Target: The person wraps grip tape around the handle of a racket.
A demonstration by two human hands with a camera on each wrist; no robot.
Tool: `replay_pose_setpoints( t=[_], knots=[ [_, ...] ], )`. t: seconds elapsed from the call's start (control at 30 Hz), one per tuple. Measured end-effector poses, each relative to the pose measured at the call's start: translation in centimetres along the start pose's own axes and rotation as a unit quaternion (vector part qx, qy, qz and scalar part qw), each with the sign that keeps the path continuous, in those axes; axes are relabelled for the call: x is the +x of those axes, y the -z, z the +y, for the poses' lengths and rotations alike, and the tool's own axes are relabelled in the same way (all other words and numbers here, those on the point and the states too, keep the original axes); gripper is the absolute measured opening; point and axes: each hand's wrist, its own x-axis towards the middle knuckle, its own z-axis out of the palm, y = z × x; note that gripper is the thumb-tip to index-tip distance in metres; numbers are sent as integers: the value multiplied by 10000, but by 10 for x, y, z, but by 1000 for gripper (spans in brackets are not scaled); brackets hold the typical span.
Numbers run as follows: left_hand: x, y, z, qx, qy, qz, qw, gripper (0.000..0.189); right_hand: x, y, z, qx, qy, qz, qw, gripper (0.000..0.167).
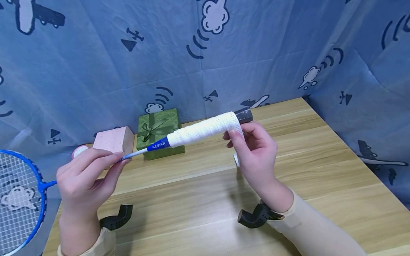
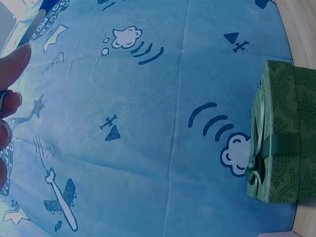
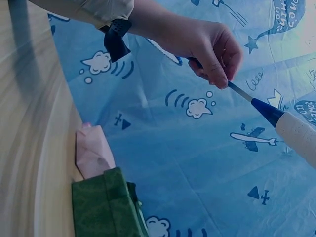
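Note:
A blue and white badminton racket is held up in the air, its strung head (image 1: 20, 201) at the left edge of the head view. My left hand (image 1: 88, 177) pinches the thin shaft (image 1: 137, 153) between thumb and fingers. White perforated grip tape (image 1: 201, 131) is wound over most of the handle, from the blue cone (image 1: 158, 144) up to near the dark bare butt end (image 1: 245, 115). There my right hand (image 1: 257, 154) pinches the loose stretch of tape between thumb and fingers. In the right wrist view, the left hand (image 3: 212, 54) grips the shaft beyond the wrapped handle (image 3: 298, 136).
On the wooden table (image 1: 192, 206) behind the racket stand a green gift box (image 1: 161, 122) with a ribbon bow and a pink box (image 1: 112, 140). A small round pink-rimmed item (image 1: 80, 150) sits beside them. Blue patterned cloth (image 1: 173, 46) hangs behind and at the right.

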Motion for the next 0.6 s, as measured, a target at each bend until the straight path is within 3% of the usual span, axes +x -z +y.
replay_pose_setpoints(
  t=[0.23, 0.6],
  knots=[
    [-3, 0, -2, 75, -33, 325, 9994, 42, 1, 0, 0, 55, -110, -68, 9999, 15],
    [-1, -1, 0, 311, 145, -306, 9989, 42, 2, -1, 3, -54, -288, 150, 9995, 15]
  ],
)
